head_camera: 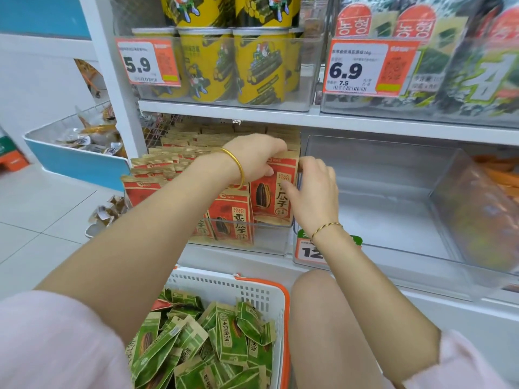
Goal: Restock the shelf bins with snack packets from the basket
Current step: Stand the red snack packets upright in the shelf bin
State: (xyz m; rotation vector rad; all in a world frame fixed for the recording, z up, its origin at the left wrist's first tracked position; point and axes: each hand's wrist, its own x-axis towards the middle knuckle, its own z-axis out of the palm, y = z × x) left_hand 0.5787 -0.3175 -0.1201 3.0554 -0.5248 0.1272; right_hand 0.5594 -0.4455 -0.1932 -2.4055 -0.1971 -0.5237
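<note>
Both hands are on one red packet (pixel 276 192), centre of frame, standing upright at the right end of the red bin (pixel 264 242) and touching its neighbours on the left. My left hand (pixel 254 157) curls over the top seal, fingers behind and thumb on the front face. My right hand (pixel 314 192) pinches the right side edge, thumb on the front and fingers wrapped behind, against the bin's side wall.

Handling, my read:
- It's a paper-look pouch, probably light with loose fill, so it will sag if I take it by one corner.
- The top seal looks like the stiffest part. Best hold is there, with the side edge for steering.
- The surface looks matte, so slip risk is low. It should crease easily, so no squeezing the belly.
- The flat base should let it stand once wedged in the row.

The green packets (pixel 224 341) lie heaped in the basket (pixel 261 293), bottom centre. They look like the same pouch type, so the same grip applies. The empty bin (pixel 393 209), right of centre, looks like their slot.
</note>
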